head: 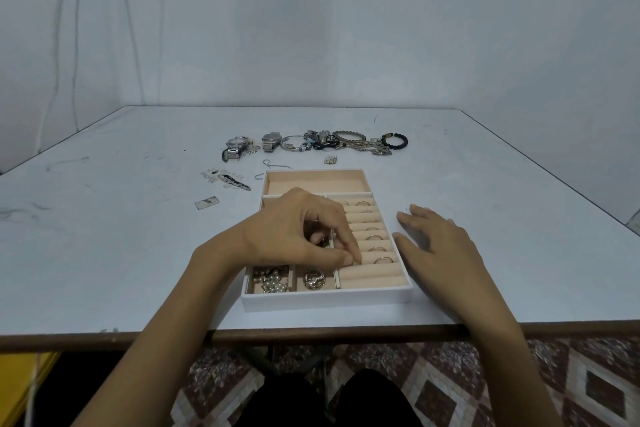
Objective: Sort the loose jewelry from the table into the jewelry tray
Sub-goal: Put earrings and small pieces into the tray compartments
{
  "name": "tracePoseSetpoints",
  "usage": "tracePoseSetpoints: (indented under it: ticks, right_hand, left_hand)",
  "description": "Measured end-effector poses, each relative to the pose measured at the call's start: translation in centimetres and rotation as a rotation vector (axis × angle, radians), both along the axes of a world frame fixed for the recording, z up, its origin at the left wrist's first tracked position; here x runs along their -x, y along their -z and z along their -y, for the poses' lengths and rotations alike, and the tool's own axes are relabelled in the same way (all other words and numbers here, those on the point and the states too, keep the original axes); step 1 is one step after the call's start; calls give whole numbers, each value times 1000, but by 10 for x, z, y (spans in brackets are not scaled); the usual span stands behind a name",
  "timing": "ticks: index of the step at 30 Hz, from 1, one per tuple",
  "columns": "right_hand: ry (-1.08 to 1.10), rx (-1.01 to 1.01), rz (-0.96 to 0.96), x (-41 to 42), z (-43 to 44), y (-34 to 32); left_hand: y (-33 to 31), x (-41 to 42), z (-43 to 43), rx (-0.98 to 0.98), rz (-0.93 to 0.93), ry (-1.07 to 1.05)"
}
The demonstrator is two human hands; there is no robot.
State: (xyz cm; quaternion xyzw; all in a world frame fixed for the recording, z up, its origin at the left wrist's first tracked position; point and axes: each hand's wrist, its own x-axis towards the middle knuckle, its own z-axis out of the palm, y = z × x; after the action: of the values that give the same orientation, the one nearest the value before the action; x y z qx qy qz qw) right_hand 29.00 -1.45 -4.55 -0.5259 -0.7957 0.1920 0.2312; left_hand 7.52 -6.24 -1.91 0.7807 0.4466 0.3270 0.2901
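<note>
Filling the ring rolls (pixel 372 274) of the jewelry tray (pixel 329 300)
Left hand (pixel 294 229) is pinching there (what, I cannot tell), right hand (pixel 437 240) is lying released beside the tray; loose jewelry (pixel 346 144) beyond is waiting.

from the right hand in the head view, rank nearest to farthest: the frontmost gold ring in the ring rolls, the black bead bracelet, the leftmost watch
1. Gold ring, in the tray rolls, just left of the right hand.
2. Black bead bracelet, beyond the tray, at the right end of the far row.
3. Leftmost watch, at the left end of that row.
</note>
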Motion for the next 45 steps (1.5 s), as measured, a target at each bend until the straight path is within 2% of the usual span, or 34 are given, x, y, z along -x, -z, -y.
tracePoseSetpoints:
  ticks: [5, 10, 15, 21, 26, 28, 32, 36, 40, 45]
  right_hand:
    - [-2, -1, 0, 0, 0, 0]
    - [-16, -21, 38, 1, -2, 1]
    - [-13, -85, 116, 0, -9, -13]
    - [-107, 142, 193, 15, -87, -59]
    - [17, 33, 274, 56, -156, -56]
    - [13, -15, 244, 71, -168, -52]
    - [-175, 42, 71, 98, -181, -49]
    - [-294, 102, 76, 118, -184, -47]
    - [-298, 90, 73, 127, -187, -39]
    - [-269, 69, 70, 129, -183, -37]
  left_hand:
    - [-2, 0, 0, -32, 44, -50]
    - [-1, 7, -7, -149, 39, -211]
    - [-3, 20, -18, -112, 94, -329]
    - [-14, 47, -44, -136, 100, -472]
    - [-21, 66, -80, -107, 148, -617]
    - [-18, 73, -95, -89, 127, -671]
    - [-6, 87, -118, -12, 14, -720]
    - [5, 94, -124, 41, -5, -741]
    - [7, 93, -121, 4, -10, -742]
    - [8, 91, -125, -52, -151, -751]
